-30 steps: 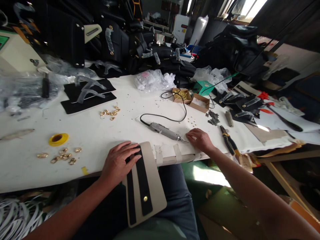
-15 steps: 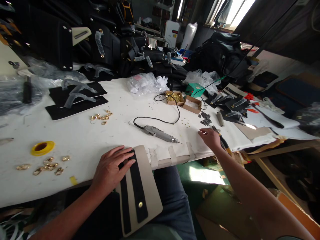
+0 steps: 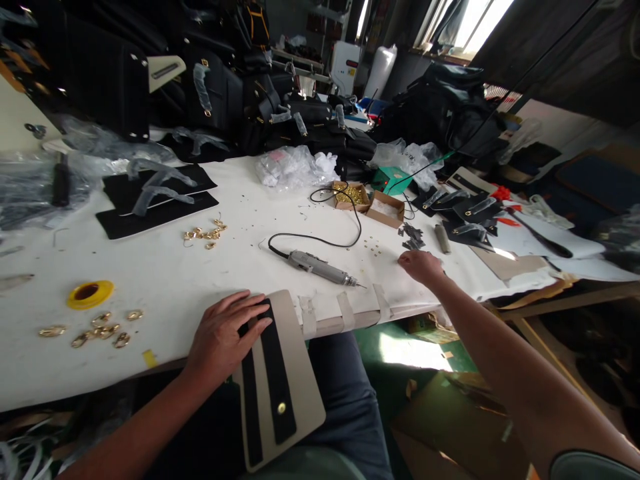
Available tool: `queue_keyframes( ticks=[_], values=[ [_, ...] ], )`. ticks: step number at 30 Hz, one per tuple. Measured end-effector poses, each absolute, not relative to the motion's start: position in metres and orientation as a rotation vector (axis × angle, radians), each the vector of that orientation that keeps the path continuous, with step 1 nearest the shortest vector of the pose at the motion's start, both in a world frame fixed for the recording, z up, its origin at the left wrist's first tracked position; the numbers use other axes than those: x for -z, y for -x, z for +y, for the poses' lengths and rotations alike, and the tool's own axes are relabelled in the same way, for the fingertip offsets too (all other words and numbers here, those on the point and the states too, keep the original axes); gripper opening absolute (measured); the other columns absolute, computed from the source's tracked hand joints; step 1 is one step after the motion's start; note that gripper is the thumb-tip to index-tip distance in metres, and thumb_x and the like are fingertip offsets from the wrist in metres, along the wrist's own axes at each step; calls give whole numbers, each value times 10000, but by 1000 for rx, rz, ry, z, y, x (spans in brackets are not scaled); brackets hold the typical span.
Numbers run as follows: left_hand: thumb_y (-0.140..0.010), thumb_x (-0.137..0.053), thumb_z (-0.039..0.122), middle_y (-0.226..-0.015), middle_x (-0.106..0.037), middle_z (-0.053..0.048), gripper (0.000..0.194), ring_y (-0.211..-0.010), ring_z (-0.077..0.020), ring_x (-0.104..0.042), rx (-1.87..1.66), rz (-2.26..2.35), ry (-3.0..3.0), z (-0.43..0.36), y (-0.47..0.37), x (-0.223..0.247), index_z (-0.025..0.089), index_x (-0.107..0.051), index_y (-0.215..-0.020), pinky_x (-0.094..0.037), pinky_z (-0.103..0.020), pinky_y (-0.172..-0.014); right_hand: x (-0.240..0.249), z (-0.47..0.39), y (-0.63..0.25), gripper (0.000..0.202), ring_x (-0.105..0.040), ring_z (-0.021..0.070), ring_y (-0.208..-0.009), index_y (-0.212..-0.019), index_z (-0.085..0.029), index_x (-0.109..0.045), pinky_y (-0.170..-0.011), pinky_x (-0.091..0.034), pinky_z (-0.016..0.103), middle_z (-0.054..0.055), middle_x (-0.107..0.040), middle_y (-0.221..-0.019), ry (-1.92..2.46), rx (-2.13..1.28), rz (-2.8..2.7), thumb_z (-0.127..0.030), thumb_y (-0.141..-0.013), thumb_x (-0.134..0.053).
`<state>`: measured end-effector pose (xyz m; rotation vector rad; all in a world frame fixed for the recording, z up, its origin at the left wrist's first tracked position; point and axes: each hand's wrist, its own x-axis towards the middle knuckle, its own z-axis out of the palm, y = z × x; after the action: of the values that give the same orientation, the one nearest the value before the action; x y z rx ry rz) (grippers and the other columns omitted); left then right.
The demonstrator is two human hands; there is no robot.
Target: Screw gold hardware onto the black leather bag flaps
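So, beige panel point(image 3: 296, 360) sits at the table edge point(image 3: 361, 320), over the lap point(image 3: 347, 393).
Long axis runs lapward from the nearer left hand point(image 3: 227, 333), fingers flat on it; right hand point(image 3: 421, 267) curls near dark scraps point(image 3: 413, 235), can't tell if it's gripping.

The left hand point(image 3: 227, 333) covers the left strap's point(image 3: 251, 413) far end. Whether the right hand point(image 3: 421, 267) holds anything is hidden. The worktop's point(image 3: 165, 287) left end is cut off, as is a blurred pale thing point(image 3: 15, 282); gold bits point(image 3: 377, 247) toward its far edge are too small to identify.
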<state>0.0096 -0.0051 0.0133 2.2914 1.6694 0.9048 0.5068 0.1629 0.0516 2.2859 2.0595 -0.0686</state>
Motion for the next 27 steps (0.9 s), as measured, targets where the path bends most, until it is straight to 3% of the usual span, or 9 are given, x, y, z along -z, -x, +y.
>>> queue_keyframes(
  ticks=[9,15,27],
  values=[
    [-998,-607,507,-1285,-786,-30,324,-1308,-325,-646,-888,1693,-2282,-6,-11,-15,292,-810,-1130,-523,-533,-1098,-34,159,-467,367,-673,222,-936,-1024,-221,-796,-683,-359,292,80,-777,-1095,-2232,-234,2329,-359,-1025,-455],
    [-989,-623,490,-1287,-785,-13,296,-1316,-317,-643,-884,1689,-2273,-6,-11,-16,304,-809,-1125,-519,-509,-1102,-23,168,-464,394,-661,209,-845,-1004,-205,-808,-685,-334,304,96,-771,-1041,-2115,-313,2449,-365,-1044,-451],
    [-999,-624,477,-1302,-778,-23,313,-1324,-314,-634,-865,1687,-2304,-7,-9,-12,278,-803,-1160,-509,-503,-1107,-22,169,-471,339,-668,199,-847,-882,-215,-805,-667,-345,295,77,-772,-951,-1969,-259,2616,-352,-1015,-525]
  ],
)
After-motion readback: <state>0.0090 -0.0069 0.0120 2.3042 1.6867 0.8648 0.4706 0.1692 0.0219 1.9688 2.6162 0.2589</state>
